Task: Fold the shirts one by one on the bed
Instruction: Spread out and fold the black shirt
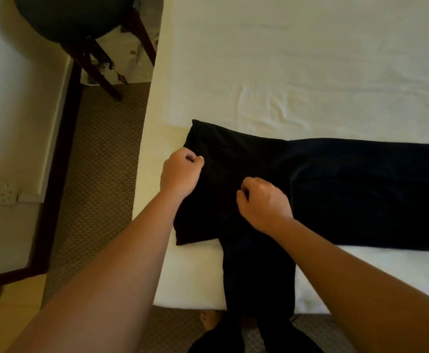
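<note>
Beneath both hands, black shirt (pixel 335 192) on bed (pixel 284 72): left hand (pixel 180 171) and right hand (pixel 264 202) pinch cloth, apparently to fold it.

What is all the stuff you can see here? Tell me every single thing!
shirt: one, black, spread across the bed's near part, one part hanging over the near edge
bed: one, white sheet, fills the right side
chair: one, dark wooden legs, top left beside the bed
carpet: one, brown patterned, left of the bed
wall socket: one, white, far left
left hand: one, fingers curled, pinching the shirt
right hand: one, fingers curled on the shirt
</note>
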Motion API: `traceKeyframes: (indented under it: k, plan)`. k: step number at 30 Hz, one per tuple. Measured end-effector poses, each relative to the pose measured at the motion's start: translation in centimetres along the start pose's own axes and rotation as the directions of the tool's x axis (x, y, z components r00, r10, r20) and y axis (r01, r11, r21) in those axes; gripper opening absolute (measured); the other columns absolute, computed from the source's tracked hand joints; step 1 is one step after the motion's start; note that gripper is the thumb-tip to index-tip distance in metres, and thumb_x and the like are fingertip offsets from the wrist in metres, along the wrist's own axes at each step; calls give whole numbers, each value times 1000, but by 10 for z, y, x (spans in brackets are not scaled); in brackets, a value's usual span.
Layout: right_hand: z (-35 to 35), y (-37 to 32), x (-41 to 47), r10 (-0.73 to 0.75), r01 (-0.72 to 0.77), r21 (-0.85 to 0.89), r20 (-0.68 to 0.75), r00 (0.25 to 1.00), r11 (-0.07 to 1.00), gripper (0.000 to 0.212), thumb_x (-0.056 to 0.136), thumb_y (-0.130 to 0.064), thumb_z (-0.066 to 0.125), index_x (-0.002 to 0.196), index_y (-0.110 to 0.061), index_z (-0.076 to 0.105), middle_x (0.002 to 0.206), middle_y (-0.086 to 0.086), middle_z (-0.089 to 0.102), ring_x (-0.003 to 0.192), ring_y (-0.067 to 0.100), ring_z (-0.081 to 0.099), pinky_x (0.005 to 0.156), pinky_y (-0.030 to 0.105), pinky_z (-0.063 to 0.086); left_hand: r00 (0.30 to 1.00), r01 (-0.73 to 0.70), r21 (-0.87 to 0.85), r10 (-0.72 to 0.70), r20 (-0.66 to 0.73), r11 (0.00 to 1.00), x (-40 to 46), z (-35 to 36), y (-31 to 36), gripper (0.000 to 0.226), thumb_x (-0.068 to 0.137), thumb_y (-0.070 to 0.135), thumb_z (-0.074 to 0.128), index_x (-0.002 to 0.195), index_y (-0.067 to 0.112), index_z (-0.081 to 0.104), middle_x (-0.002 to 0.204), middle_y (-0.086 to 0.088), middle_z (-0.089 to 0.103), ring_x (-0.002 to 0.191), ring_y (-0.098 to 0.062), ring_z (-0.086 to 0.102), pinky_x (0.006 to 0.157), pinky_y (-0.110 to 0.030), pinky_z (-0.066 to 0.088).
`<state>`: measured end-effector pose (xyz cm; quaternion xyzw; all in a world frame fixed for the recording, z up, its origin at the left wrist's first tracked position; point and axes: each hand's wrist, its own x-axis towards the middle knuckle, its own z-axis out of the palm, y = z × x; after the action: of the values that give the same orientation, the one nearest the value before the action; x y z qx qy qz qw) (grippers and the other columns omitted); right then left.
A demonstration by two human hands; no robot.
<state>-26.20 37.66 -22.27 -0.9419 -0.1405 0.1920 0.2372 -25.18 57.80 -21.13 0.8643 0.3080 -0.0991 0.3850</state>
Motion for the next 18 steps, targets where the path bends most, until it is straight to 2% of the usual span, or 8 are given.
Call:
traceKeyframes:
  k: [3,6,8,9,12,15,17,18]
  plan:
    - [-25,18,34,36,-33,27,-122,992,999,22,103,-27,45,108,-14,62,110,2,55,83,27,59,70,43,54,995,1,56,4,-101,998,23,10,8,46,96,42,61,136,21,52,128,-4,54,118,-26,54,89,-36,46]
    - [-42,29,65,171,-169,27,-121,978,985,32,105,-21,40,134,-17,53,135,2,44,88,35,60,75,46,54,988,4,162,21,-150,987,46,13,19,64,97,50,56,152,25,34,150,-8,38,135,-35,36,106,-50,39]
    - [-47,38,82,246,-247,3,-52,968,969,39,104,-20,40,142,-19,47,143,3,39,98,37,59,79,45,52,998,-2,138,10,-62,990,63,14,21,67,96,57,54,152,26,35,149,-5,43,137,-35,36,109,-52,36]
    - [-49,43,89,284,-284,6,-6,959,959,39,104,-21,42,143,-19,46,144,4,39,102,36,58,80,44,51,1000,-4,122,4,0,992,71,13,21,63,95,60,54,147,26,42,143,-4,50,134,-34,41,110,-52,36]
    - [-46,53,102,335,-338,73,43,941,938,29,102,-23,52,129,-15,55,132,8,50,101,27,55,77,38,47,990,-46,171,22,141,984,92,7,10,46,93,57,60,125,24,62,120,1,67,116,-29,59,105,-47,39]
    - [-38,50,100,410,-394,152,-96,907,907,27,102,-28,54,126,-14,55,130,6,49,99,22,53,77,36,42,999,-7,186,-2,50,983,105,-1,3,41,95,51,61,123,20,62,118,0,67,112,-29,61,96,-43,35]
    - [-27,40,89,430,-406,158,-181,884,900,39,101,-30,54,138,-16,48,144,4,38,116,27,51,86,39,46,997,11,206,5,-77,978,98,1,6,37,95,43,63,125,22,56,125,-1,61,118,-29,56,95,-42,33]
    - [-22,33,81,413,-386,151,-239,879,910,46,101,-30,54,143,-18,42,152,4,30,129,28,43,98,42,44,990,-17,262,54,-134,965,88,5,9,41,95,40,63,131,23,50,133,-3,54,125,-31,50,98,-43,33]
